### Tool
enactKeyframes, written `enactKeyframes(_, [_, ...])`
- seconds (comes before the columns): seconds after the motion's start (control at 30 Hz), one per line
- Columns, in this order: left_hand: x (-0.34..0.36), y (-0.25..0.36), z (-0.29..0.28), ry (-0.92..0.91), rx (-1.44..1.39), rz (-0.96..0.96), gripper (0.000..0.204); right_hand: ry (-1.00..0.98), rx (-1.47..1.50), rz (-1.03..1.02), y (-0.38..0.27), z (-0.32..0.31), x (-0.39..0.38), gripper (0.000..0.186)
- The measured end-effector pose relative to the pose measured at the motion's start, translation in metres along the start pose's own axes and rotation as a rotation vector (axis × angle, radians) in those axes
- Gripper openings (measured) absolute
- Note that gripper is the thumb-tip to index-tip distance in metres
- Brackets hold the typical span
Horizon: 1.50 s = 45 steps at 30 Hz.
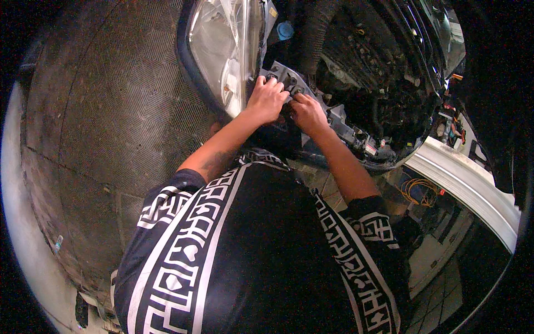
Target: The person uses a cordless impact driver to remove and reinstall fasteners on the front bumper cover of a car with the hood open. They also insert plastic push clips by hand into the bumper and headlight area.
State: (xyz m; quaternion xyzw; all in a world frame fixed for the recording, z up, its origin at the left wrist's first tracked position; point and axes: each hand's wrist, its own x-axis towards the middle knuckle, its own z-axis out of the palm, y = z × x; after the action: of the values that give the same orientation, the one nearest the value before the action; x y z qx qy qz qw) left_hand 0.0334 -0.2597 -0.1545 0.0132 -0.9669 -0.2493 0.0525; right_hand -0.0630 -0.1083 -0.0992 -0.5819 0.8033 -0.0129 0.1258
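Observation:
Both of my hands work at a grey bracket (285, 71) along the front edge of a car's engine bay, just right of a large clear headlight (216, 53). My left hand (268, 100) is closed, its fingers curled down on the bracket beside the headlight's inner edge. Close by on the right, my right hand (308, 113) is closed too, with thumb and fingers bent together against the bracket's lower part. Whatever lies under the fingertips of either hand is hidden. Dark round fittings show on the bracket between the two hands.
A blue cap (285, 30) and a ribbed black hose (320, 36) sit beyond my hands. The open engine bay (372, 78) spreads to the right. An orange cable (418, 191) lies coiled at the lower right. Textured flooring (128, 94) covers the left side.

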Motion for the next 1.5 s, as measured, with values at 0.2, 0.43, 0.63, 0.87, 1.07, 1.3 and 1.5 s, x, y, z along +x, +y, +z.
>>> enactKeyframes(0.2, [0.001,-0.002,0.004,0.036,0.026,0.016,0.026,-0.198,-0.140,-0.167,0.007,-0.011,0.013,0.012])
enactKeyframes(0.43, [0.001,0.000,-0.001,-0.001,0.086,0.016,0.021,-0.211,-0.117,-0.053,0.000,-0.009,0.016,0.011])
enactKeyframes(0.63, [0.000,0.001,-0.002,-0.027,0.089,0.000,0.024,-0.002,0.043,0.253,-0.017,0.003,0.005,0.009])
enactKeyframes(0.87, [-0.001,0.000,0.000,0.027,0.004,-0.001,0.027,0.154,0.086,0.304,-0.022,0.012,-0.002,0.012])
enactKeyframes(1.07, [-0.002,0.000,-0.002,0.023,-0.013,0.000,0.029,0.187,0.128,0.360,-0.021,0.015,-0.004,0.025])
enactKeyframes(1.3, [-0.002,0.002,-0.001,0.014,0.022,-0.012,0.027,0.169,0.096,0.448,-0.028,0.015,-0.003,0.024])
enactKeyframes(1.5, [-0.002,0.003,0.001,0.036,0.006,-0.020,0.024,0.250,0.098,0.587,-0.039,0.022,-0.002,0.023])
